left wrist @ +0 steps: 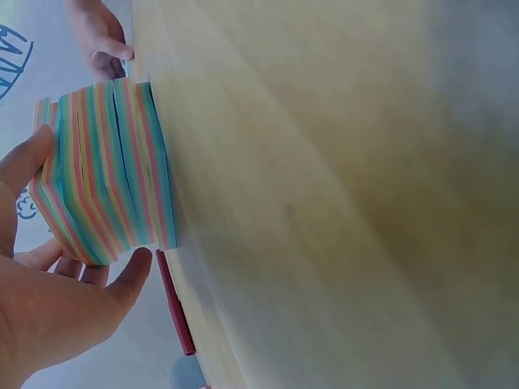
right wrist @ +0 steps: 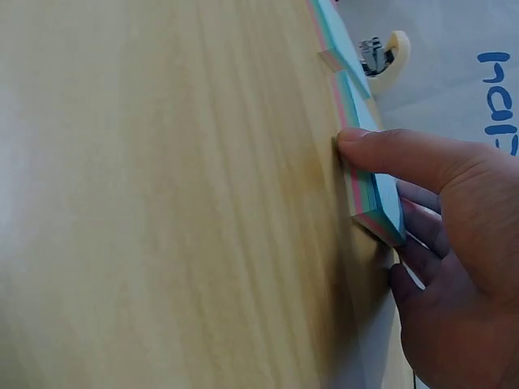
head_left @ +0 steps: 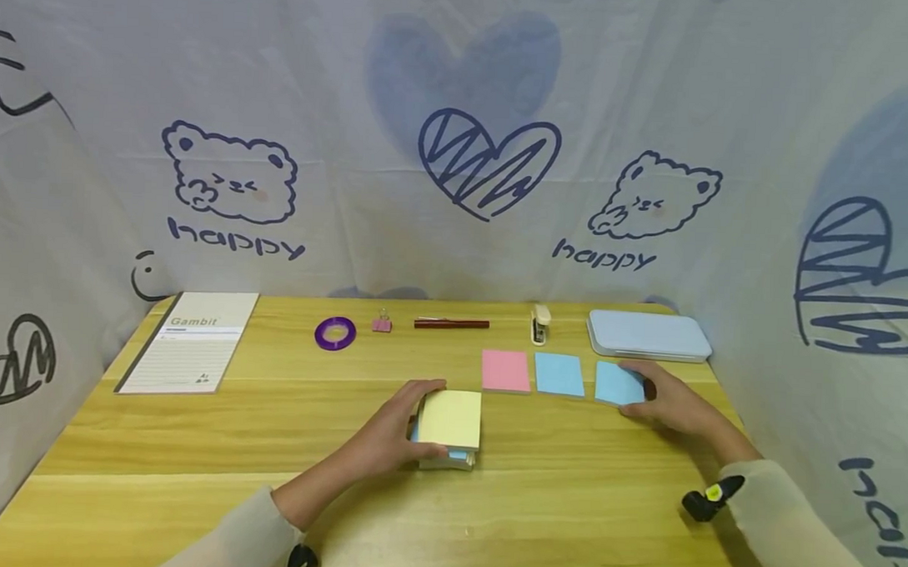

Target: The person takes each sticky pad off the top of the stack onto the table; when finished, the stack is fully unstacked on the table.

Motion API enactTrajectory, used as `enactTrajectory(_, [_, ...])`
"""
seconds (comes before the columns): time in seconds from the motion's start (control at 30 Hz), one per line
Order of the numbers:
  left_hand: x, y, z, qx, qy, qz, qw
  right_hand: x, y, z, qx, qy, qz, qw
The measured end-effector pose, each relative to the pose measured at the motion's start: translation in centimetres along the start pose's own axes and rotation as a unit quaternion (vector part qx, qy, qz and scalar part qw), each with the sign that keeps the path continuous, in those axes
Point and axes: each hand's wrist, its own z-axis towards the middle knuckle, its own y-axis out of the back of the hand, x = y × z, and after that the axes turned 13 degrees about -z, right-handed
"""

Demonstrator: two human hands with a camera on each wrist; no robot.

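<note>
A tall stack of sticky note pads (head_left: 451, 418), yellow on top, is in my left hand (head_left: 390, 427), thumb on the near side and fingers round the far side. The left wrist view shows the stack's striped edges (left wrist: 101, 174) in pink, green, yellow and blue. Over to the right, my right hand (head_left: 673, 401) holds a blue-topped sticky note pad (head_left: 617, 383) by its sides, low at the tabletop. A second blue-topped pad (head_left: 559, 374) and a pink-topped pad (head_left: 506, 370) lie in a row to its left.
Along the back of the wooden table (head_left: 191, 491) lie a purple tape roll (head_left: 335, 334), a pink binder clip (head_left: 382, 323), a dark red pen (head_left: 451, 323), a small stapler (head_left: 540, 325) and a pale blue case (head_left: 647, 335). A notebook (head_left: 189, 343) lies at the left. Printed cloth hangs behind.
</note>
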Motion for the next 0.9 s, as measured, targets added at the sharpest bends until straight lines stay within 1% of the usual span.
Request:
enactTrajectory(0.27, [0.1, 0.0, -0.1, 0.001, 0.0, -0.001, 1.0, 0.1, 0.0, 0.0, 0.005, 0.007, -0.008, 1.0])
enactTrajectory(0.37, [0.1, 0.0, -0.1, 0.001, 0.002, -0.006, 1.0, 0.5, 0.2, -0.1, -0.004, 0.015, -0.018, 1.0])
enactTrajectory(0.47, [0.2, 0.0, -0.1, 0.004, -0.002, -0.011, 0.9999, 1.3, 0.4, -0.3, -0.019, 0.031, -0.04, 0.999])
enactTrajectory(0.63, [0.3, -0.1, 0.0, 0.002, -0.004, -0.008, 1.0, 4.1, 0.5, -0.6, -0.029, 0.052, -0.058, 0.997])
enactTrajectory(0.77, [0.3, -0.1, 0.0, -0.006, 0.002, -0.004, 1.0, 7.0, 0.0, -0.5, -0.026, 0.083, -0.046, 0.995])
enactTrajectory(0.9, [0.4, -0.1, -0.1, -0.008, 0.007, -0.011, 0.9999, 10.0, -1.0, -0.4, -0.015, 0.121, -0.023, 0.992])
